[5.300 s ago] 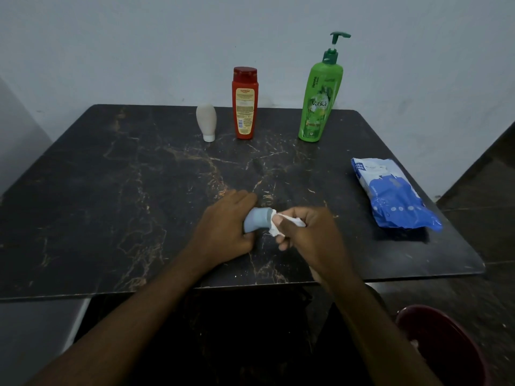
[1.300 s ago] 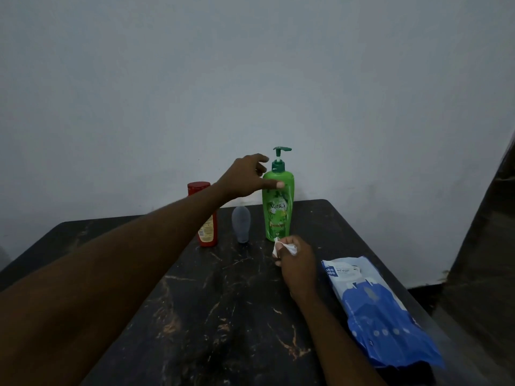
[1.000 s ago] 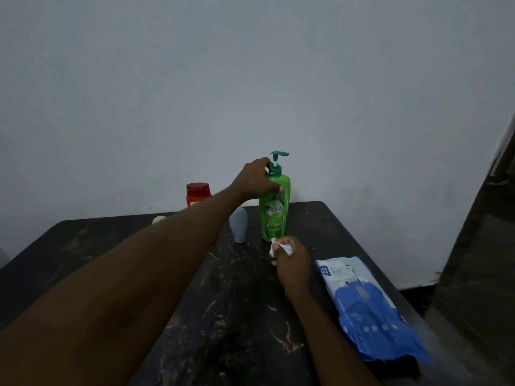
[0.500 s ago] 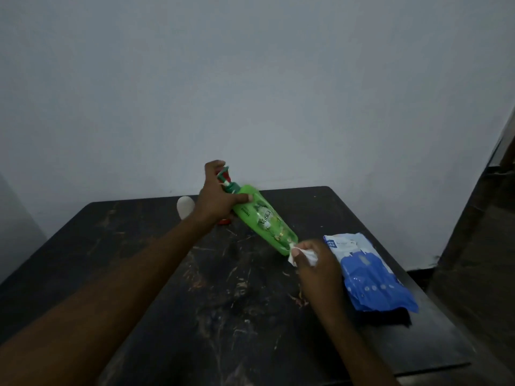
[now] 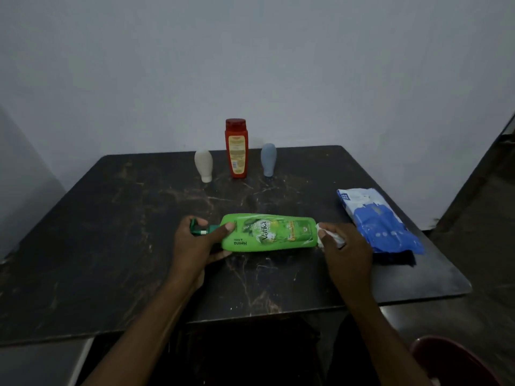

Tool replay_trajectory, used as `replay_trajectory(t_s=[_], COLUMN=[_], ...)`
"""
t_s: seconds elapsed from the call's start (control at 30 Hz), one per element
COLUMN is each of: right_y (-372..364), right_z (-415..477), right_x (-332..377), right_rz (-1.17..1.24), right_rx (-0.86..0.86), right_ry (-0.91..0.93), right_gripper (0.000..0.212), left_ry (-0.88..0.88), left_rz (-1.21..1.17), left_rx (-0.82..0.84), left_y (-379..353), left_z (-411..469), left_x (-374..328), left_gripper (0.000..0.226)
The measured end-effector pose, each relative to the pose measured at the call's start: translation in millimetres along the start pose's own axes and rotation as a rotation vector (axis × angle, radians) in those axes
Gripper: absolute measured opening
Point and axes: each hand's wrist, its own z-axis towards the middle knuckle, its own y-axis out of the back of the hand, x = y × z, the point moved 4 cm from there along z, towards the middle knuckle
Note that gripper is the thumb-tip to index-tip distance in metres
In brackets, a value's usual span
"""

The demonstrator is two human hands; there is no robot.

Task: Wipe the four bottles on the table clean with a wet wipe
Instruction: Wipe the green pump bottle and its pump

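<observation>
one green bottle [image 5: 269, 232] lies crosswise, pump [image 5: 201, 232] leftward; left hand [image 5: 195, 246] grips it, right hand [image 5: 347, 247] pinches wipe [image 5: 333, 235].

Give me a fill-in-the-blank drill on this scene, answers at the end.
The left hand grips the green bottle at its ____ end.
The right hand pinches the wet wipe, coloured ____.
Between the white bottle and the grey-blue bottle stands the ____ bottle.
The blue wipes pack lies to the green bottle's ____.
Answers: pump; white; red; right
</observation>
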Motion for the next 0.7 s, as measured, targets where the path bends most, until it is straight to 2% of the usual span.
replay_trajectory(t_s=[0.17, 0.3, 0.37, 0.57, 0.7], right_y=[-0.1, -3.9, -7.6, -10.6, -7.4], right_z=[-7.2, -12.7, -16.8, -12.1, -2.8], right_x=[9.6, 17.2, 20.6, 19.9, 7.8], right_rz=[-0.061, -0.145, -0.178, -0.228, -0.346], right_rx=[0.013, 0.098, 0.142, 0.135, 0.147], right_ry=[0.053, 0.114, 0.150, 0.166, 0.153], right_gripper=[0.018, 0.038, 0.043, 0.021, 0.015], left_ry=[0.062, 0.097, 0.089, 0.068, 0.061], left_rz=[0.016, 0.050, 0.065, 0.127, 0.121], left_rx=[0.109, 0.207, 0.240, 0.314, 0.340], left_y=[12.6, 14.4, 15.2, 16.7, 17.8], left_z=[-6.2, -6.4, -6.1, -5.6, -3.4], left_x=[4.4, 3.9, 4.0, 6.4, 8.7], left_gripper=[0.042, 0.055, 0.054, 0.050, 0.050])
